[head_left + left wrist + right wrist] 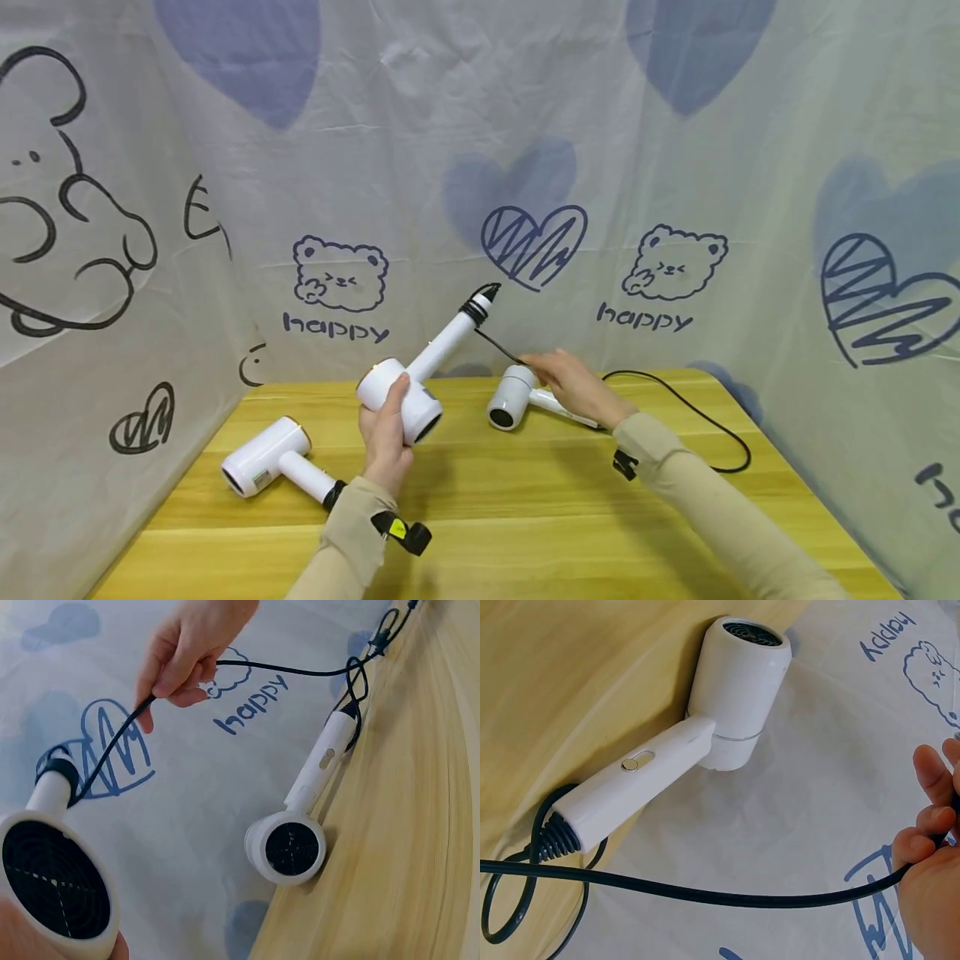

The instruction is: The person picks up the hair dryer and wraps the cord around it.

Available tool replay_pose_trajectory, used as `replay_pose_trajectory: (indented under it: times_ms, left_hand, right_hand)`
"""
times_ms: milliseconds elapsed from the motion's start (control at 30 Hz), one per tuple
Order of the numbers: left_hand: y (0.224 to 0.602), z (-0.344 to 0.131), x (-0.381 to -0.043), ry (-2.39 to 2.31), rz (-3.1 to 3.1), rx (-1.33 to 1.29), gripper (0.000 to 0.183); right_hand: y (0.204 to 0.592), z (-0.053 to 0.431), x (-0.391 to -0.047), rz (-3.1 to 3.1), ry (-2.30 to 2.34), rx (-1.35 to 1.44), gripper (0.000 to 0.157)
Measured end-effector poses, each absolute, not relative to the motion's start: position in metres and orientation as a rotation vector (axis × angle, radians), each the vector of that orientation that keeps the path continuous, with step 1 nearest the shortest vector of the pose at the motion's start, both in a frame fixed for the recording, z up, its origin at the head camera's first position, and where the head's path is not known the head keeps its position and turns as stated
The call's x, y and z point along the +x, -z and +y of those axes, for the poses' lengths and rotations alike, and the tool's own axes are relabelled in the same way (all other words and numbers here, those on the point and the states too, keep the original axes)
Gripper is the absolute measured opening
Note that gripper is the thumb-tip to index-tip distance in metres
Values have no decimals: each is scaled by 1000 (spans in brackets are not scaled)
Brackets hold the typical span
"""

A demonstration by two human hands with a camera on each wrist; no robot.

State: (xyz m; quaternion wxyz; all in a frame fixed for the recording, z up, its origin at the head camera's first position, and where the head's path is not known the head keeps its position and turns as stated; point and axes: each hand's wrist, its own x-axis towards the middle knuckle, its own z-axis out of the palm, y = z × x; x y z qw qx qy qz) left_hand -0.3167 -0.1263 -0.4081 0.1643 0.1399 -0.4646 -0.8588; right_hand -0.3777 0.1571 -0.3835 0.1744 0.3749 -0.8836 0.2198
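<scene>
My left hand (386,437) holds a white hair dryer (444,343) by its barrel, raised over the table with the handle slanting up to the right. Several turns of black cord are wound round the handle's end. From there the cord (112,746) runs to my right hand (576,387), which pinches it between thumb and fingers in the left wrist view. Beyond that hand the cord trails off to the right. A second white hair dryer (649,776) lies close beneath my right hand, its slide switch showing in the right wrist view.
A third white hair dryer (264,458) lies at the left of the wooden table (525,533), its handle end partly behind my left sleeve. A cord loop (738,433) curves across the right side. Pale cloth walls (465,100) with drawn hearts and bears surround the table.
</scene>
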Motion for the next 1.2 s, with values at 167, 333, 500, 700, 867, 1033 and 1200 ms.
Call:
replay_pose_trajectory:
  times_ms: [167,333,500,700,867,1033,1200]
  left_hand:
    - [408,-121,-315,2230,-1435,391,76]
    - [411,-116,-314,2133,-1495,362,79]
    - [417,-116,-312,1939,-1666,354,89]
    - [421,-115,-310,1661,-1791,187,93]
    - [423,-120,-312,1438,-1861,-34,91]
    - [426,-133,-316,1257,-1951,-227,89]
    - [425,-145,-318,1274,-2039,-331,87]
  right_hand:
    - [382,154,-374,-2497,-618,1077,34]
    - [379,150,-370,-2488,-627,1106,34]
    - [378,148,-369,-2514,-646,1092,33]
    - [376,150,-372,-2521,-645,1073,30]
    - [372,150,-374,-2508,-641,1046,24]
    - [371,155,-378,-2494,-659,1006,18]
    - [375,161,-383,-2466,-655,990,17]
